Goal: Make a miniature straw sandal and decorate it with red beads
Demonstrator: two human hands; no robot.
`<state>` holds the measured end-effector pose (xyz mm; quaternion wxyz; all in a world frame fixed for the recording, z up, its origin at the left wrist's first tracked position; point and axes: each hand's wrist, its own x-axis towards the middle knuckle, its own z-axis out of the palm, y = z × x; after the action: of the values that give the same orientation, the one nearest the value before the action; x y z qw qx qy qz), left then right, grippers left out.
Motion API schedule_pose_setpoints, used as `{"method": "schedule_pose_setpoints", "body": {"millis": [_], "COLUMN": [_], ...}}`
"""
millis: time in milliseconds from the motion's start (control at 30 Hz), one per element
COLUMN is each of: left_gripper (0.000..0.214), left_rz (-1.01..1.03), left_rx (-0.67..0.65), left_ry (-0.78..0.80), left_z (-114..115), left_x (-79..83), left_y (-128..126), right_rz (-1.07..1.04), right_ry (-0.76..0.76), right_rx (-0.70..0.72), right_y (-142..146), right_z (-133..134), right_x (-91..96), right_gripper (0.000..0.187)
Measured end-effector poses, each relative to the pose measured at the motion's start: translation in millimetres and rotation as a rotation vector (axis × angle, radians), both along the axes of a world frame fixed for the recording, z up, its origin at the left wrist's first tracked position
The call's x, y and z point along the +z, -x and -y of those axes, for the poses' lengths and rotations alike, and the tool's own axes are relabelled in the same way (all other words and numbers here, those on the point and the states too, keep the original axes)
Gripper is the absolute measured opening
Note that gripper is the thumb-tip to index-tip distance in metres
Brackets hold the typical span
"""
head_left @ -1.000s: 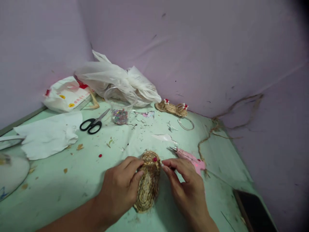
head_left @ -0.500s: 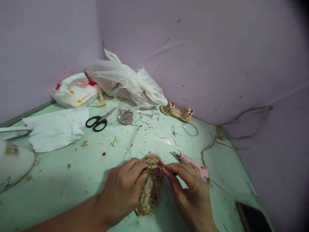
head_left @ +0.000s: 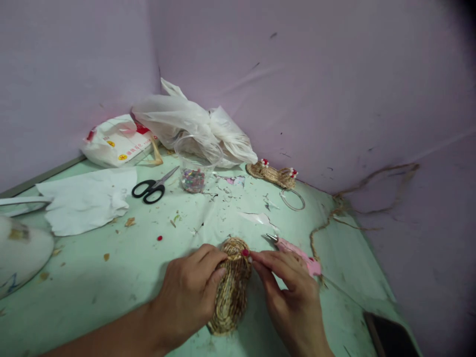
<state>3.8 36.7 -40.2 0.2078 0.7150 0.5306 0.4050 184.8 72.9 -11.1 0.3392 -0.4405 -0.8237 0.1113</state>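
Observation:
A small woven straw slipper (head_left: pixel 231 297) lies on the green tabletop. My left hand (head_left: pixel 191 287) is closed on its left edge, fingers and thumb pressed to the straw. A red bead (head_left: pixel 245 252) sits on the slipper's right side near the top. Against it, the thumb and forefinger of my right hand (head_left: pixel 292 287) pinch a tiny whitish bead (head_left: pixel 250 259), mostly covered by the fingertips. Just behind my right hand lies a pink hot glue gun (head_left: pixel 293 252), its metal nozzle pointing up-left.
Black-handled scissors (head_left: pixel 150 190) lie beside a clear cup of beads (head_left: pixel 193 179). Behind are a white plastic bag (head_left: pixel 201 124) and a tissue pack (head_left: pixel 122 144). Another slipper (head_left: pixel 271 174) with red and white beads rests by the wall. A loose red bead (head_left: pixel 159 238) and a phone (head_left: pixel 390 334) lie nearby.
Both hands stay almost still on the slipper. The right fingertips have shifted very slightly, and the whitish bead shows beside the red one.

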Motion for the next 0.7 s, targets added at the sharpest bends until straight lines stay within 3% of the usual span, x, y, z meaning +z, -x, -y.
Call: {"method": "schedule_pose_setpoints", "body": {"millis": [133, 300, 700], "left_gripper": [0.018, 0.019, 0.019], "left_rz": [-0.007, -0.003, -0.005], "left_rx": [0.012, 0.004, -0.002], "left_ry": [-0.009, -0.007, -0.001], "left_z": [-0.5, -1.6, 0.1], "left_x": [0.4, 0.1, 0.0], "left_y": [-0.1, 0.0, 0.4], "right_rz": [-0.096, -0.130, -0.049], "right_ry": [0.106, 0.128, 0.091], "right_rx": [-0.072, -0.129, -0.079], "right_y": [1.3, -0.8, 3.7], "right_z": [0.9, 1.7, 0.5], "right_x": [-1.0, 1.6, 4.5], "right_gripper": [0.012, 0.010, 0.008]}}
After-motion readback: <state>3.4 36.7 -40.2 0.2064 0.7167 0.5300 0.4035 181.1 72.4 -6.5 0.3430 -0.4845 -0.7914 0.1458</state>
